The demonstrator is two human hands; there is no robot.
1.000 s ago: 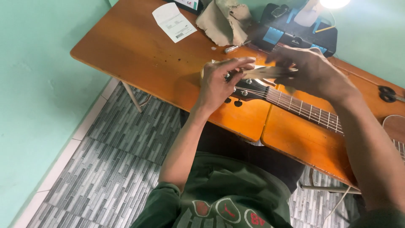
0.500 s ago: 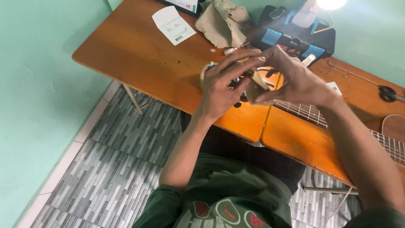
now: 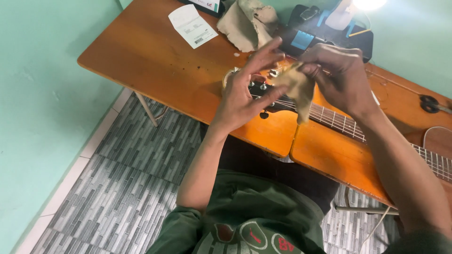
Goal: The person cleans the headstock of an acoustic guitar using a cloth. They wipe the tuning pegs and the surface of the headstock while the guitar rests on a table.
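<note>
At the far left of the orange table point(image 3: 141, 56) lies a white paper slip point(image 3: 192, 26); the left hand point(image 3: 245, 96) has lifted off the guitar headstock point(image 3: 263, 94), fingers now spread wide; the right hand point(image 3: 341, 77) has gathered the tan cloth point(image 3: 297, 87) into a pinch above the strings, so wiping looks paused; another rag point(image 3: 249, 21) lies beyond.

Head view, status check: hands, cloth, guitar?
Right hand pinching tan cloth above guitar headstock. Left hand open, fingers spread beside the cloth. Guitar flat on orange table; nothing blocking.
</note>
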